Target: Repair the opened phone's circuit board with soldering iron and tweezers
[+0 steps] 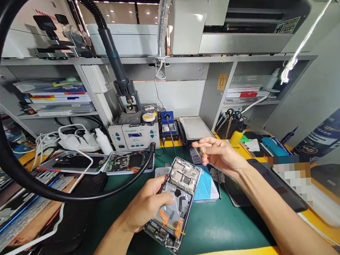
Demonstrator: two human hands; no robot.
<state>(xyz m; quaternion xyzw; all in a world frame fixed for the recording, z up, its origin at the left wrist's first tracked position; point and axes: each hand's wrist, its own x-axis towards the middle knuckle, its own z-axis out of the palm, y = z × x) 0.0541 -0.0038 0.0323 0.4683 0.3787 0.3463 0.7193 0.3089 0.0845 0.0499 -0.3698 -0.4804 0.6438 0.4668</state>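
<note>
My left hand (152,202) is closed around an opened smartphone (177,197), its thumb lying across the inside. The phone is tilted above the green mat, with its circuit board, orange flex cables and a thin yellow strip across the lower part exposed. To the upper right of the phone, my right hand (215,153) is raised and apart from it, thumb and forefinger pinched on a small thin yellow strip (199,152). What kind of strip it is cannot be made out. Below that hand lies a blue and white booklet (205,187).
A hot air station (135,133) stands at the back, its black hose (76,196) looping across the left side. Opened devices (128,161) and cables crowd the left. A dark tablet or laptop (276,186) lies at right, near a tool holder (230,123). The green mat (218,233) has a yellow edge.
</note>
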